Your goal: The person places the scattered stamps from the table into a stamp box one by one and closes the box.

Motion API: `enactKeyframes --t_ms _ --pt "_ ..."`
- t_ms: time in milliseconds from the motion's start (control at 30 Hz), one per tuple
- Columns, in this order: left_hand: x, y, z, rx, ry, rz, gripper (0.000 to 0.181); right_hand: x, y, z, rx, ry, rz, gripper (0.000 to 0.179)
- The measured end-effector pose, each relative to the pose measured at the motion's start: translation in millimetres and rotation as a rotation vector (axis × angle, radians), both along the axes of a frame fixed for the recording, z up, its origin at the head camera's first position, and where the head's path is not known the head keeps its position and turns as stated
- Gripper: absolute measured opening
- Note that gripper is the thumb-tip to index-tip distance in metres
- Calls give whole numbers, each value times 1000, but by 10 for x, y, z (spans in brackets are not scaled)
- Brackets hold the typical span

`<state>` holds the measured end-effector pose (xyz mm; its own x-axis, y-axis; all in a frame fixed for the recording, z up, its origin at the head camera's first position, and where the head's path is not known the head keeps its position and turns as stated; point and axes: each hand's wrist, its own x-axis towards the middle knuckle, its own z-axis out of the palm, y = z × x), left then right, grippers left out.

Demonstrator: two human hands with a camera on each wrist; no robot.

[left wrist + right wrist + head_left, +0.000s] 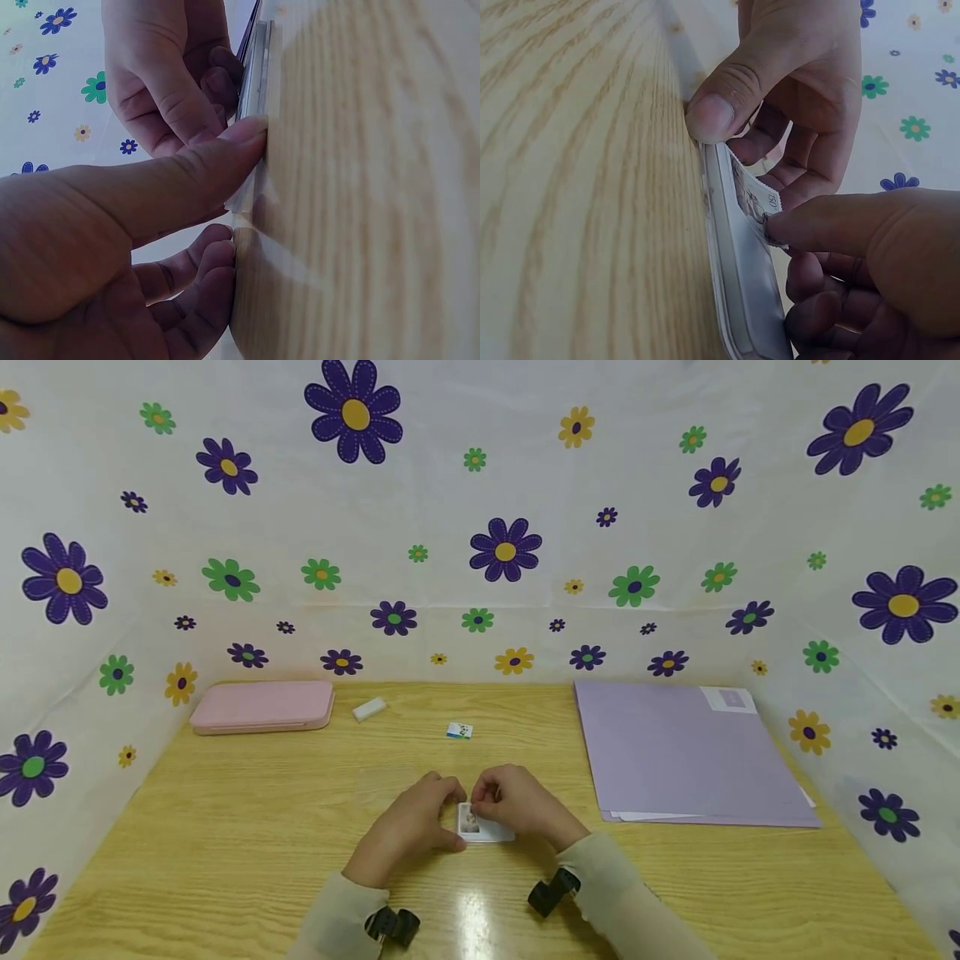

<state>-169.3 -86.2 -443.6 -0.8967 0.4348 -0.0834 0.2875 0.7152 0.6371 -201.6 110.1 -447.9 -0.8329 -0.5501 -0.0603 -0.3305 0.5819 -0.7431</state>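
A small flat white case [495,833] with rounded corners lies on the wooden table in front of me. On its left part sits a postage stamp [756,196] with perforated edges and a printed number; its free edge curls up from the case in the right wrist view. My left hand [408,827] grips the case's left end, thumb on the near edge and index finger at the far edge. My right hand [517,802] pinches the raised edge of the stamp between thumb and fingers. The right fingertips are partly hidden behind the thumb.
Farther back lie a small colourful card [460,731] and a white eraser-like block [369,708]. A pink case [262,706] sits back left, a purple folder [675,760] with white papers on the right. Left of my hands lies a clear plastic sheet [378,783]. Flowered cloth surrounds the table.
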Motion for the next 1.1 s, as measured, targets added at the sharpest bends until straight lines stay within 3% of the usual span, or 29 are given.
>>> enactKeyframes --t_ms 400,1100 --pt "12 -14 -13 28 13 -16 48 11 -29 -60 18 62 -22 12" --pt "8 -18 -25 20 14 -12 50 -5 -2 -35 5 27 -5 11"
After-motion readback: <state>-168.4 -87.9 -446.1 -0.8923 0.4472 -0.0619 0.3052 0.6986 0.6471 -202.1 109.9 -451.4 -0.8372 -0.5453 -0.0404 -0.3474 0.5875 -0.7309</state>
